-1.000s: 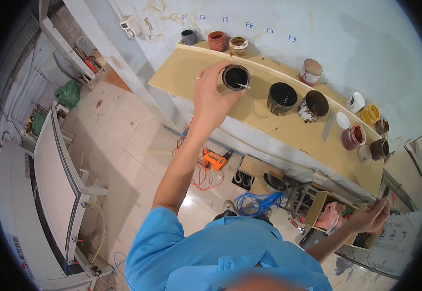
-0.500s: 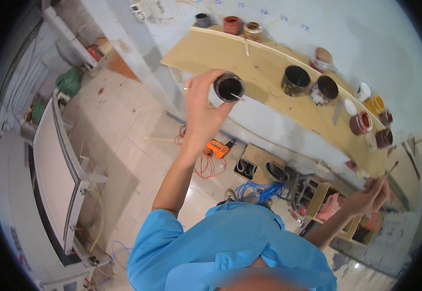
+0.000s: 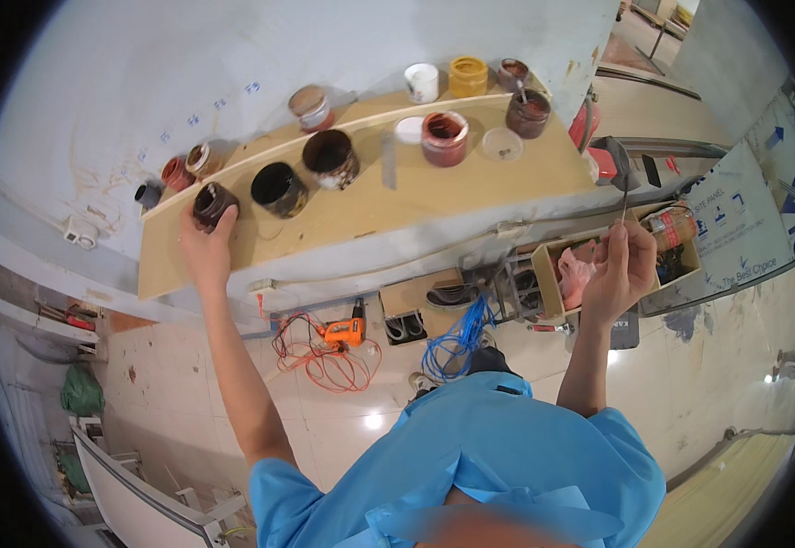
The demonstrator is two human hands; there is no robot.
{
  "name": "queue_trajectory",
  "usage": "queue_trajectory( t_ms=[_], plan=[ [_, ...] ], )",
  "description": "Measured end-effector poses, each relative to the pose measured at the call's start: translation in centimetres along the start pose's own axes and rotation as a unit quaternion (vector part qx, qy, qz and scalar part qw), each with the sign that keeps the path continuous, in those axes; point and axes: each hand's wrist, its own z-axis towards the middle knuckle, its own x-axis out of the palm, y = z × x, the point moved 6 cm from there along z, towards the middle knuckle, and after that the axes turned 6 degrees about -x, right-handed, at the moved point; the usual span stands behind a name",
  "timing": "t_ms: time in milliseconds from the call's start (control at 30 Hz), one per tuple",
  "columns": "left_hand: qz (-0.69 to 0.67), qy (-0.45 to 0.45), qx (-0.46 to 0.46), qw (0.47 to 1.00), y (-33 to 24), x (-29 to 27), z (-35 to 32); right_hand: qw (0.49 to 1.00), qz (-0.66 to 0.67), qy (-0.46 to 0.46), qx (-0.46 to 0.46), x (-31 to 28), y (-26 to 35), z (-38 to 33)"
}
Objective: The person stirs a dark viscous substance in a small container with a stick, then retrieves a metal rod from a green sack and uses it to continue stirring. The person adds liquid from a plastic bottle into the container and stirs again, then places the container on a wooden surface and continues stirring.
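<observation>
The left hand (image 3: 204,248) reaches up at full stretch, fingers wrapped around a small dark jar (image 3: 212,203) on the wooden shelf (image 3: 361,215) at ten o'clock; the right hand (image 3: 618,271), at three o'clock, pinches a thin brush (image 3: 625,194) upright. About a dozen paint pots stand along the shelf, two large black ones (image 3: 279,188) just beside the jar. Below, an orange drill (image 3: 342,331) lies among cables on the floor.

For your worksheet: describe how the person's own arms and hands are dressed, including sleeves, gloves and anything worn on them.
Both arms emerge from short sleeves of a bright blue shirt. The forearms are bare. The left hand and right hand wear no gloves; no watch, ring or band is visible.
</observation>
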Motion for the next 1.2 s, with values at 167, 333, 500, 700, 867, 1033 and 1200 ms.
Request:
queue_trajectory(
  t_ms=[167, 333, 500, 700, 867, 1033, 1200],
  plan=[
    [-0.014, 0.0, -0.003, 1.0, 1.8, 0.1, 1.3, 0.999, -0.028, 0.037, 0.019, -2.4, -3.6, 4.0],
    [-0.005, -0.231, 0.036, 0.972, -2.7, -3.0, -5.0, 0.998, -0.007, 0.062, 0.021, -3.0, -6.4, 8.9],
    [-0.016, -0.152, 0.138, 0.979, -13.2, 7.4, -14.9, 0.986, 0.102, 0.129, 0.023, 0.0, -9.0, 12.9],
    [0.072, 0.029, 0.071, 0.994, -21.7, 17.5, -14.9, 0.978, 0.077, 0.174, 0.087, 3.4, -10.2, 11.6],
    [0.148, 0.002, 0.089, 0.985, -23.9, 20.0, -13.7, 0.967, 0.11, 0.206, 0.101, 3.8, -10.9, 11.9],
    [0.117, 0.053, 0.001, 0.992, -22.0, 21.4, -13.2, 0.956, 0.129, 0.238, 0.115, 3.9, -12.0, 12.9],
    [0.064, 0.079, -0.063, 0.993, -20.5, 21.8, -12.8, 0.951, 0.111, 0.262, 0.119, 4.1, -13.1, 13.4]
  ],
)
